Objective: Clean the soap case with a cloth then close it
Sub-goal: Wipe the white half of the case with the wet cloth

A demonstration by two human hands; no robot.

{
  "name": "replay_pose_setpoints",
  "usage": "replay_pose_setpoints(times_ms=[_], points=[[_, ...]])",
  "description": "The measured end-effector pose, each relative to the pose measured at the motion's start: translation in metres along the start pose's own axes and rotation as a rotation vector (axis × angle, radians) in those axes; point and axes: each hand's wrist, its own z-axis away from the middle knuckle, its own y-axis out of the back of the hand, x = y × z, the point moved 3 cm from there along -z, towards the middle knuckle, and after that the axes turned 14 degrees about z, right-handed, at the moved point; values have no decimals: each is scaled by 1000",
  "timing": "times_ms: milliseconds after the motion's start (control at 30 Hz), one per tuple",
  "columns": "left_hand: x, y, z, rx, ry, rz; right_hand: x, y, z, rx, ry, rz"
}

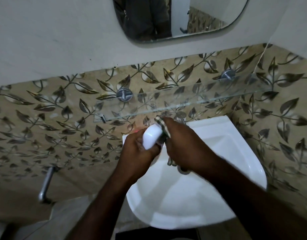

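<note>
Left fingers: the left hand (pixel 137 148) wraps its fingers around the white soap case (pixel 151 137), holding it at frame centre.
Right fingers: the right hand (pixel 182 144) grips a checked cloth (pixel 162 126), pressed against the case's right side.
Soap case: above the back-left rim of the white sink (pixel 218 153); open or closed cannot be told.
Surroundings: glass shelf (pixel 183 101) above the hands, mirror (pixel 175 18) at top.

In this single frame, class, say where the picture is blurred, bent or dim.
Head view: the right hand and its forearm smear with motion blur; the cloth is soft; the soap case is fairly sharp; the wide lens bows the glass shelf and sink; corners are dim.
</note>
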Motion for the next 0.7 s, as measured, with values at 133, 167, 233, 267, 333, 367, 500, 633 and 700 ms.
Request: replay_pose_setpoints(times_ms=[133, 167, 233, 267, 333, 367, 500, 633, 700], points=[[3, 4, -7, 99, 142, 515, 16, -8, -6, -197, -35, -466], [2, 5, -11, 120, 161, 583, 14, -11, -2, -211, -38, -537], [2, 10, -16, 177, 175, 662, 13, -18, 6, -201, -57, -620], [1, 10, -18, 199, 177, 693, 12, -21, 9, -187, -76, -651], [-2, 9, -18, 222, 184, 757, 13, -24, 12, -171, -104, -731], [-3, 8, -17, 230, 185, 789, 14, -25, 12, -170, -115, -784], [-14, 8, -17, 252, 192, 844, 24, -23, 9, -190, -189, -1082], [-15, 0, -16, 249, 260, 946, 30, -23, 6, -169, -227, -1079], [-14, -3, -16, 226, 291, 1047, 29, -25, 6, -127, -210, -947]])
